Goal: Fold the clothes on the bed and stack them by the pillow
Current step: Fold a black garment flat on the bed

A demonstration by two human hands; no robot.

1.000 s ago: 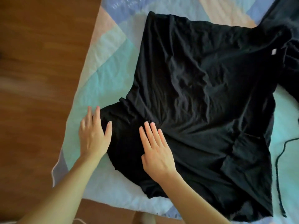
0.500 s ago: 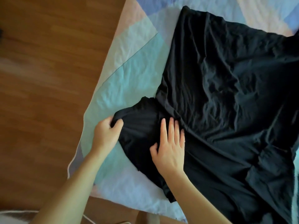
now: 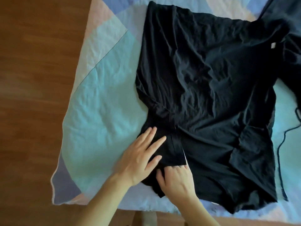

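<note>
A black shirt (image 3: 203,82) lies spread and wrinkled on the pastel quilt (image 3: 101,101) of the bed. Its near left sleeve (image 3: 169,144) is folded inward onto the shirt's body. My left hand (image 3: 140,160) lies flat on that sleeve with straight fingers, pressing it down. My right hand (image 3: 176,181) sits just below the sleeve's hem, its fingers bent with the tips tucked at the fabric's edge and the thumb on the cloth. No pillow is in view.
Another dark garment (image 3: 291,46) lies at the upper right, partly touching the shirt. A thin dark cord (image 3: 281,142) trails along the right side. Wooden floor (image 3: 32,95) lies to the left, past the quilt's corner (image 3: 56,194).
The sleeve has been folded in over the shirt. My left hand went from gripping its edge to lying flat on it. My right hand slid back toward me to the sleeve's hem.
</note>
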